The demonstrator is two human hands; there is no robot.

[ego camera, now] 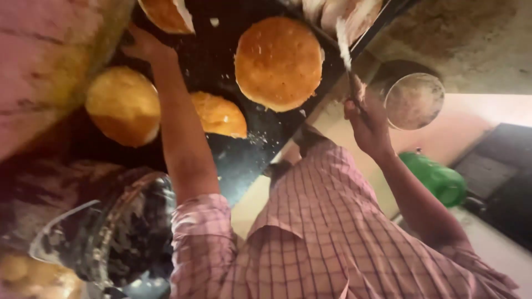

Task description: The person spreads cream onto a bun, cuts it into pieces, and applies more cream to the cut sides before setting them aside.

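A black griddle [210, 72] carries several round golden buns. My left hand [143, 45] reaches to the far left of it and touches the lower edge of a bun [166, 14] at the top; its fingers are hidden. My forearm crosses in front of another bun [219, 115]. A large bun [279, 62] lies in the middle and one more bun [123, 105] sits at the left. My right hand [367, 126] grips a thin knife [346, 47] smeared with white, its blade pointing at pale split buns [354, 14] at the top right.
A round steel container [414, 101] stands just right of my right hand. A green rounded vessel [435, 178] and a dark block [504, 177] lie farther right. A shiny steel bowl [111, 232] sits at the bottom left. My pink checked shirt [321, 238] fills the bottom middle.
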